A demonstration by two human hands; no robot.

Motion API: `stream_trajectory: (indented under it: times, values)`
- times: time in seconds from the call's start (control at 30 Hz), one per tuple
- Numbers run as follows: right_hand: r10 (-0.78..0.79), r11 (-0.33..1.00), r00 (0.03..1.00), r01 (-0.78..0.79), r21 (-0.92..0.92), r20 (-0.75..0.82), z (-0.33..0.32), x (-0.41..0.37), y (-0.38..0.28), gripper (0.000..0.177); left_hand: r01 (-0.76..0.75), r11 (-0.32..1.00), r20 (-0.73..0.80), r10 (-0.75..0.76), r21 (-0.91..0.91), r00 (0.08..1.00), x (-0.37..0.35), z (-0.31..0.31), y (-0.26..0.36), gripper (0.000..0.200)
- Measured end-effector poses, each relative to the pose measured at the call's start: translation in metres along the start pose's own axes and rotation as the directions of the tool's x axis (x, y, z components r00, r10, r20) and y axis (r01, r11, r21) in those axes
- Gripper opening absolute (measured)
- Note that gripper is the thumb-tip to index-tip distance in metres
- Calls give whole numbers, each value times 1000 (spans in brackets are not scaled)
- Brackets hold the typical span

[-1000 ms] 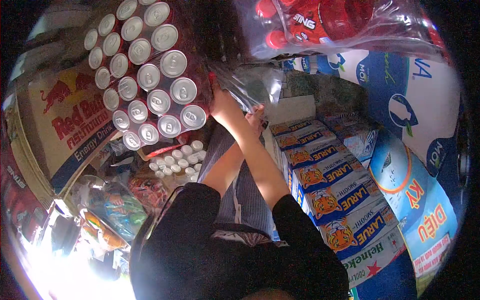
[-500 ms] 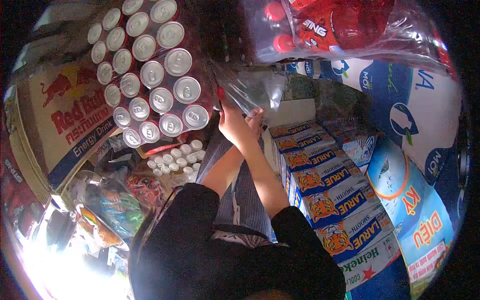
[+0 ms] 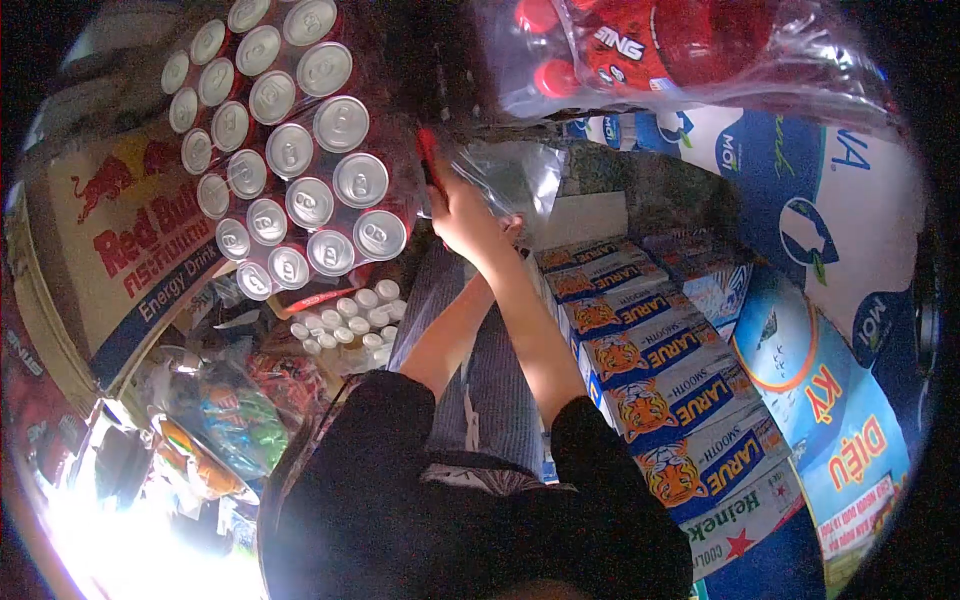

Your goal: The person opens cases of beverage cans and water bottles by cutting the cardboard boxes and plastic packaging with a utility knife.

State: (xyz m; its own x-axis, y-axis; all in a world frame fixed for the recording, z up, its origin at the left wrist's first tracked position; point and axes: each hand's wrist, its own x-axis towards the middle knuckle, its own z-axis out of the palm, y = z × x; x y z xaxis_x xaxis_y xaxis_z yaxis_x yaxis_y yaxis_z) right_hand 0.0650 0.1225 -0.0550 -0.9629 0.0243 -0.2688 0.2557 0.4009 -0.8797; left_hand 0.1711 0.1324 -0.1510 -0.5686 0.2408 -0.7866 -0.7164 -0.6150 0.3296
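Note:
My right hand (image 3: 465, 215) is raised and shut on a thin red tool (image 3: 428, 160). The tool's tip lies against the clear plastic wrap (image 3: 505, 180) at the edge of a shrink-wrapped pack of silver-topped cans (image 3: 300, 160). My left hand (image 3: 513, 226) sits just behind the right wrist, mostly hidden. Only its fingertips show, by the loose wrap. Both forearms reach up from black sleeves.
A Red Bull carton (image 3: 130, 250) lies left of the cans. A wrapped pack of red Sting bottles (image 3: 640, 45) hangs above. Stacked Larue cartons (image 3: 660, 370) run along the right, a Heineken carton (image 3: 750, 515) below them. Small white-capped bottles (image 3: 350, 320) and bagged goods (image 3: 225, 410) lie lower left.
My right hand dipped half a second ago and has risen again, carrying the red tool up along the wrap beside the cans. The left hand has slipped further behind the right wrist.

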Motion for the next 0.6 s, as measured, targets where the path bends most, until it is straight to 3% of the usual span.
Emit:
stream_trajectory:
  times: [0.03,0.07,0.1,0.13,0.17,0.2,0.23,0.27,0.33,0.37,0.4,0.43,0.5,0.53,0.57,0.6]
  values:
    - [4,1000,1000,-4,0,-7,0,1,-2,45,3,1000,5,-3,-3,1000,-2,0,-1,18]
    - [234,960,958,-255,118,163,-6,6,-14,44,6,1000,12,-6,-5,1000,-3,0,-2,18]
    - [417,848,842,-496,188,343,-11,11,-21,43,9,1000,28,-9,-6,1000,-2,3,-3,18]
    - [361,866,886,-434,248,289,-5,6,-16,40,17,1000,49,-16,-8,999,-2,8,-4,18]
    - [180,975,982,-186,124,54,15,1,8,38,96,990,169,-78,-99,982,-8,3,-2,15]
    - [-50,997,988,41,-64,-145,11,2,-3,36,115,989,183,-97,-91,978,-9,2,-3,15]
    - [322,922,932,-349,166,169,0,-3,-9,37,97,988,131,-82,-118,988,-10,0,-4,14]
    - [333,919,931,-356,170,148,3,1,-4,37,77,987,78,-66,-141,995,-12,0,-6,14]
    - [392,919,906,-394,-21,160,23,18,16,37,38,992,64,-31,-122,998,-15,0,-4,11]
    - [175,984,984,-174,-40,41,27,22,22,42,112,986,131,-96,-121,987,-17,-3,5,11]
    - [178,984,984,-177,-32,17,25,22,19,42,186,976,195,-162,-111,967,-24,4,18,10]
    - [246,967,967,-241,-82,65,24,19,14,45,57,996,80,-52,-73,995,-33,20,19,9]
    - [335,932,935,-311,-186,113,27,7,8,57,87,996,74,-84,-36,994,-40,23,25,10]
    - [242,967,969,-236,-100,45,26,-8,10,58,106,994,59,-104,-22,993,-43,21,29,11]
    - [247,966,968,-241,-96,49,20,-19,9,57,182,982,-63,-178,58,982,-38,7,26,13]
    - [253,964,966,-247,-94,56,17,-27,7,57,208,972,-56,-203,110,978,-34,-10,20,13]
